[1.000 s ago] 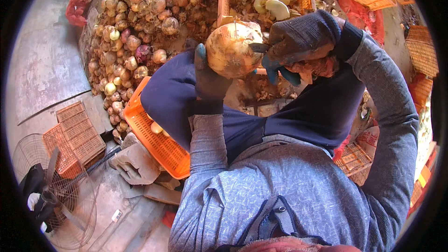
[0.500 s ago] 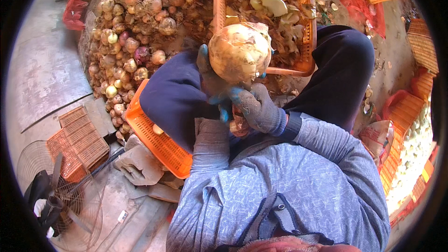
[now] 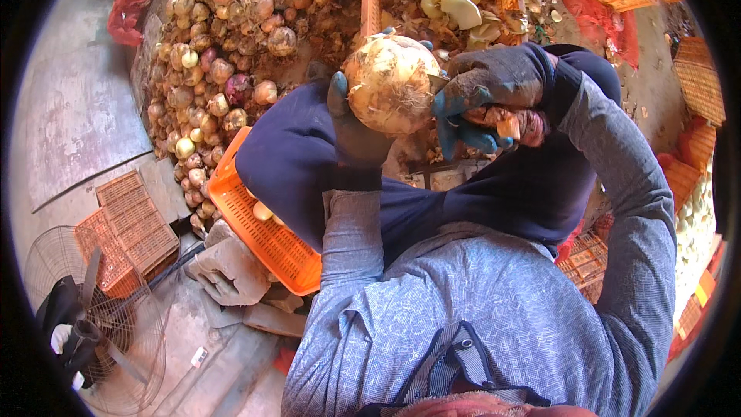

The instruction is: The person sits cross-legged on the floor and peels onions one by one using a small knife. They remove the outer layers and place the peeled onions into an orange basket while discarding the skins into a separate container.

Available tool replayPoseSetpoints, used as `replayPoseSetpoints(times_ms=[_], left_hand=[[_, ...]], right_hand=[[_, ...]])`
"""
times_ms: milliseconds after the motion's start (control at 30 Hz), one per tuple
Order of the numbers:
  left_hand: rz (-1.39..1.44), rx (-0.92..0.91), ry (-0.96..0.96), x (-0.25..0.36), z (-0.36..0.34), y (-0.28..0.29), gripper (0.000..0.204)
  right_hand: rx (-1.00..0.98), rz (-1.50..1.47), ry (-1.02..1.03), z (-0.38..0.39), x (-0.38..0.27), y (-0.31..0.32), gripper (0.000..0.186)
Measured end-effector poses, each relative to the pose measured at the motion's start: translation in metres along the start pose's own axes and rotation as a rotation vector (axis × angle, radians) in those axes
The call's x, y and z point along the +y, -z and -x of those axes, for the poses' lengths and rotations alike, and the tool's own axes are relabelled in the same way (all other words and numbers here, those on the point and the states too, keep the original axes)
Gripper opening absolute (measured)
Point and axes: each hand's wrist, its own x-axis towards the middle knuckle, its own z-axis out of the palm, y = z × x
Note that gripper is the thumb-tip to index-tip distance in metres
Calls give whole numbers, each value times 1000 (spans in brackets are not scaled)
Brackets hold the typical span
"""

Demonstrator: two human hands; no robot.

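Note:
My left hand [image 3: 359,135], in a dark work glove with blue fingertips, is closed around a large yellow onion [image 3: 388,85] from below. Its thumb shows on the onion's left side, and fingertips show along the far edge. Stringy roots are on the onion's right side. Gloved alike, my right hand [image 3: 494,89] is closed on a knife with a thick, wrapped-looking handle [image 3: 521,125]. Only a short bit of the blade shows, against the onion's right side; the fingers hide the rest. Beyond the hands, an orange crate [image 3: 372,0] holds dry skins and pale onion pieces.
A big heap of unpeeled onions [image 3: 224,69] lies at the far left. Beside my left leg stands an orange basket [image 3: 266,243] with a few peeled onions. A wire-caged fan [image 3: 93,324] and stacked crates [image 3: 139,224] are farther left. More crates [image 3: 698,69] line the right.
My right hand has moved from below the onion up and right to its right side, with the knife. The onion has turned, so its roots now show on the right.

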Motion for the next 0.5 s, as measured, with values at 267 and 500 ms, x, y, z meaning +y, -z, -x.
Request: replayPoseSetpoints(times_ms=[267, 500], left_hand=[[208, 3, 74, 9, 6, -5, 107], [307, 11, 40, 9, 7, 9, 96]], right_hand=[[285, -855, -157, -17, -46, -89, 63], [694, -1166, 10, -59, -48, -142, 55]])
